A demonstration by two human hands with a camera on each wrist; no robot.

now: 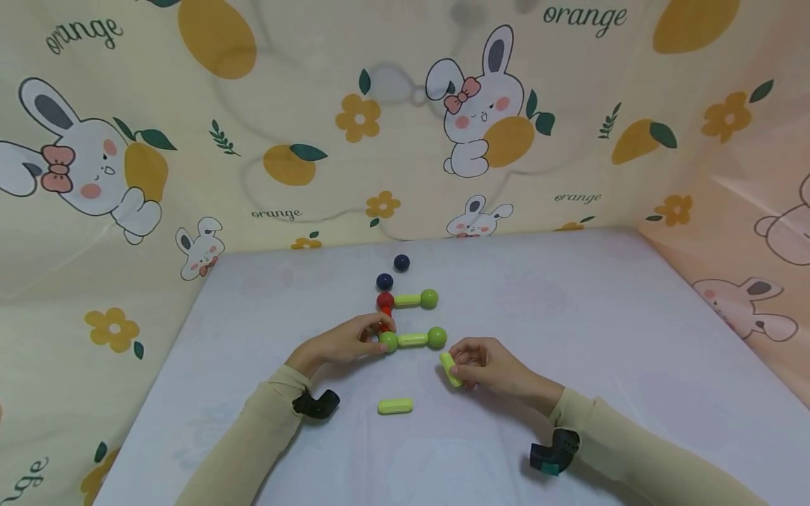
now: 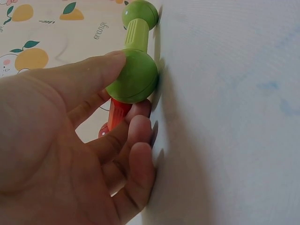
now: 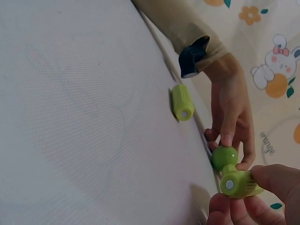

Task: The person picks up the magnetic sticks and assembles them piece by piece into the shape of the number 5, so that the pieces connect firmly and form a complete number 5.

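Note:
My left hand (image 1: pixel 348 340) holds the near left corner of a C-shaped build, its thumb on a green ball (image 2: pixel 133 77) and its fingers by the red rod (image 2: pixel 118 112). From that ball a light green rod (image 1: pixel 413 340) runs right to another green ball (image 1: pixel 436 337). At the far corner, a red ball (image 1: pixel 385 301) joins a second light green rod (image 1: pixel 407 300) ending in a green ball (image 1: pixel 429 299). Just right of the build, my right hand (image 1: pixel 496 369) pinches a loose light green rod (image 3: pixel 239 183), a silvery disc showing on its end.
Another light green rod (image 1: pixel 395 406) lies on the white table (image 1: pixel 601 316), nearer than the build. Two dark blue balls sit behind it, one close to the red ball (image 1: pixel 384 282) and one farther back (image 1: pixel 401 263). A patterned cloth (image 1: pixel 405 126) hangs behind the table.

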